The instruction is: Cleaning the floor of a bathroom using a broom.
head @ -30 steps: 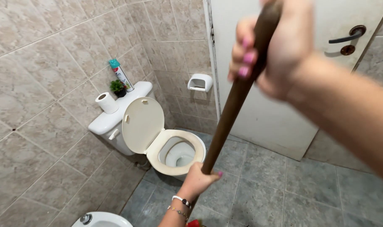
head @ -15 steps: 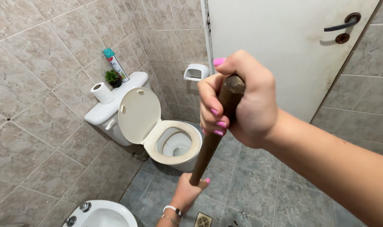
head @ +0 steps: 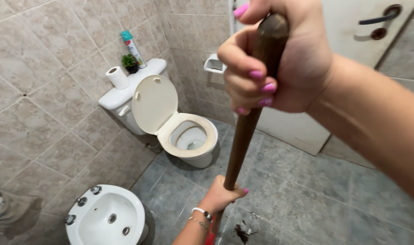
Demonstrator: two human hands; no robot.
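- Over the grey floor (head: 307, 190), a long brown stick (head: 243, 131) stands almost straight up.
- The white toilet (head: 189, 140) sits open by the wall.
- The right hand (head: 279, 59) squeezes the stick's top.
- The left hand (head: 223, 196) grips it low down.

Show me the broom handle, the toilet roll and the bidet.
Broom handle (head: 241, 140), head view: bare wooden shaft between the two hands.
Toilet roll (head: 117, 77), head view: side of the roll on the cistern.
Bidet (head: 90, 227), head view: white rim, left of the basin.
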